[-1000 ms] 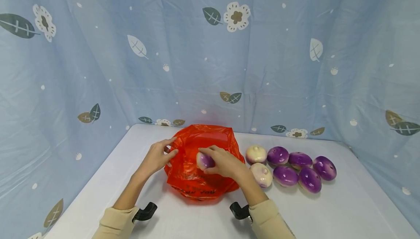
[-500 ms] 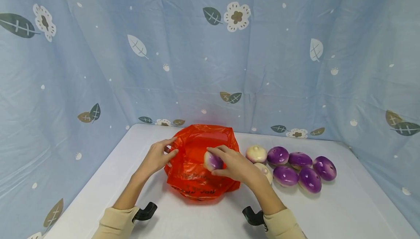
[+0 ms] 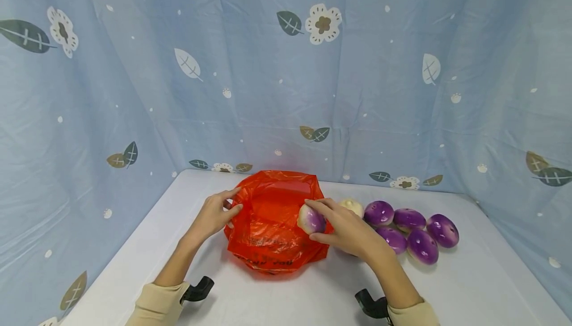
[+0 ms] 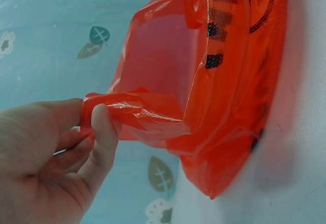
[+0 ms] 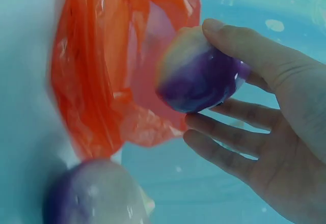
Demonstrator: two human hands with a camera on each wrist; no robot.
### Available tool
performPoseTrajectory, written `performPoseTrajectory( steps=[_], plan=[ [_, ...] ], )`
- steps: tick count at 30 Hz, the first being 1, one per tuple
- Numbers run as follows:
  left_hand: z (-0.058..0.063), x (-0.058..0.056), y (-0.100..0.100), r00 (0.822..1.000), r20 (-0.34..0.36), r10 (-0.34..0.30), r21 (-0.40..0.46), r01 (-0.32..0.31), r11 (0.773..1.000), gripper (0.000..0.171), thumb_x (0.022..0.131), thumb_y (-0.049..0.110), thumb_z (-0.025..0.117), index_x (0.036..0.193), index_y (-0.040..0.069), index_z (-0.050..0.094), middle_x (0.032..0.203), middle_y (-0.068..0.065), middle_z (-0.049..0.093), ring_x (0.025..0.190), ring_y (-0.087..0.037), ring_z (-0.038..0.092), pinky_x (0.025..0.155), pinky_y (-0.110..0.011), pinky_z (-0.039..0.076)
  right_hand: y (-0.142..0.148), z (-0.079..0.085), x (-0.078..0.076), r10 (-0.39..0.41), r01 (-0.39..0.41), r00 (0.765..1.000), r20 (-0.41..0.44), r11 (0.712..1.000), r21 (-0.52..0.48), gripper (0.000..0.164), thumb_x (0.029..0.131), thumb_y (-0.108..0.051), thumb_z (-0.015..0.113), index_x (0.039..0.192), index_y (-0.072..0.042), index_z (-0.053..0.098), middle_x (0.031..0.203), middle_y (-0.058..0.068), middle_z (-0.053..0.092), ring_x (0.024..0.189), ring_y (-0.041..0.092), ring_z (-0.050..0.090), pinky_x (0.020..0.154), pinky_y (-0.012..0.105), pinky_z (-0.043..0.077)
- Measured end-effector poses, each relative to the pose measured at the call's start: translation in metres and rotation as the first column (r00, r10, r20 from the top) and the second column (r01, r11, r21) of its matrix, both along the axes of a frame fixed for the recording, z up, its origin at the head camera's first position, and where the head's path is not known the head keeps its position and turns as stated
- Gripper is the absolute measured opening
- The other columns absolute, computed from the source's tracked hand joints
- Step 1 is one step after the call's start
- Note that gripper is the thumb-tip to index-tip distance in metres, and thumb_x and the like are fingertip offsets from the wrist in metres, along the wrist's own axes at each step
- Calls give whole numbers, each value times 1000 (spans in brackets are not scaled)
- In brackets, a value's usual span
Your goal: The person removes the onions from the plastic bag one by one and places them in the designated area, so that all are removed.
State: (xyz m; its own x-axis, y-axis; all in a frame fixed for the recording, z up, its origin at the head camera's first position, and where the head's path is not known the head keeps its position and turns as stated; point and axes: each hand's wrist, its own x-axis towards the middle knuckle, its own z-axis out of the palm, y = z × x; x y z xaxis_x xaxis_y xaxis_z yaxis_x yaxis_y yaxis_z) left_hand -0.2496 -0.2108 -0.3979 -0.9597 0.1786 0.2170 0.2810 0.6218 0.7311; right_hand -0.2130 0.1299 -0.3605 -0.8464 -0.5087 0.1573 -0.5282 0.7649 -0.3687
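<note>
A red plastic bag (image 3: pixel 272 241) with black print stands on the table, its mouth spread wide. My left hand (image 3: pixel 213 215) pinches the bag's left rim between thumb and fingers, and the left wrist view shows the gathered red film (image 4: pixel 137 113) in that grip. My right hand (image 3: pixel 346 226) holds a glossy purple-and-white turnip (image 3: pixel 312 219) by the fingertips at the right side of the bag's mouth. From the right wrist, this turnip (image 5: pixel 201 76) appears in front of the bag's opening, thumb on one side and fingers behind.
Several more turnips (image 3: pixel 422 247) lie grouped on the white table (image 3: pixel 482 266) right of the bag. A pale one (image 3: pixel 352 206) is partly covered by my right hand. Behind the table hangs a blue curtain (image 3: pixel 250 92) with leaves and flowers. Each wrist carries a black camera mount (image 3: pixel 373 305).
My right hand has moved right with the turnip, from over the middle of the bag's mouth to its right edge. The left hand keeps its hold on the rim.
</note>
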Motion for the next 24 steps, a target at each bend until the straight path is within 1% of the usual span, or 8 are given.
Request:
performPoseTrajectory(
  steps=[6, 8, 11, 13, 16, 20, 22, 24],
  plan=[
    [0, 0, 0, 1000, 3, 2, 3, -2, 1000, 52, 91, 8, 66, 140, 0, 52, 98, -21, 64, 50, -32, 63, 46, -24, 53, 21, 2, 5, -16, 16, 999, -48, 1000, -6, 74, 82, -40, 77, 147, -25, 45, 141, 9, 53, 124, 32, 57, 95, 54, 53],
    [0, 0, 0, 1000, 4, 5, 1, -5, 1000, 51, 91, 8, 67, 140, 0, 52, 96, -20, 64, 50, -31, 63, 47, -24, 53, 29, 4, 7, -31, 30, 999, -37, 999, -26, 74, 81, -41, 78, 147, -27, 45, 141, 8, 53, 123, 32, 57, 93, 52, 55],
    [-1, 0, 1, 1000, 8, 10, 0, -10, 1000, 51, 91, 8, 67, 140, 0, 52, 94, -19, 64, 49, -30, 63, 47, -24, 54, 43, 6, 11, -64, 65, 998, 10, 996, -68, 74, 81, -44, 77, 146, -31, 44, 142, 4, 52, 122, 29, 58, 91, 50, 56],
    [-2, 0, 1, 1000, 13, 12, 2, -12, 1000, 51, 91, 8, 67, 140, 1, 52, 93, -19, 63, 50, -29, 62, 47, -25, 54, 52, 7, 13, -87, 89, 996, 23, 993, -77, 76, 81, -50, 75, 147, -33, 43, 143, 2, 52, 123, 28, 59, 90, 48, 57],
    [-2, 0, 1, 1000, 17, 12, 4, -12, 1000, 51, 91, 8, 67, 140, 1, 52, 93, -19, 63, 50, -29, 62, 48, -25, 54, 65, 6, 15, -103, 101, 994, -26, 993, -67, 76, 80, -54, 74, 146, -31, 44, 142, 3, 53, 124, 30, 58, 92, 49, 56],
    [-2, 0, 2, 1000, 15, 10, 4, -10, 1000, 51, 91, 8, 67, 140, 1, 53, 89, -18, 62, 49, -29, 62, 46, -24, 53, 82, 3, 16, -96, 90, 987, -127, 995, -50, 74, 80, -46, 78, 145, -25, 47, 137, 8, 56, 124, 35, 57, 95, 55, 52],
    [-2, 0, 2, 1000, 12, 7, 1, -7, 1000, 51, 91, 8, 67, 139, 1, 53, 88, -17, 63, 49, -30, 63, 46, -24, 52, 90, 2, 17, -94, 87, 986, -136, 995, -52, 73, 81, -40, 79, 145, -25, 47, 136, 10, 56, 123, 37, 58, 94, 57, 52],
    [-2, 0, 3, 1000, 11, 7, -1, -7, 1000, 51, 91, 9, 67, 139, 1, 53, 89, -18, 63, 48, -30, 63, 45, -26, 53, 99, 3, 17, -99, 93, 987, -127, 994, -48, 74, 81, -40, 78, 145, -25, 45, 136, 10, 56, 123, 38, 58, 94, 58, 52]
  ],
)
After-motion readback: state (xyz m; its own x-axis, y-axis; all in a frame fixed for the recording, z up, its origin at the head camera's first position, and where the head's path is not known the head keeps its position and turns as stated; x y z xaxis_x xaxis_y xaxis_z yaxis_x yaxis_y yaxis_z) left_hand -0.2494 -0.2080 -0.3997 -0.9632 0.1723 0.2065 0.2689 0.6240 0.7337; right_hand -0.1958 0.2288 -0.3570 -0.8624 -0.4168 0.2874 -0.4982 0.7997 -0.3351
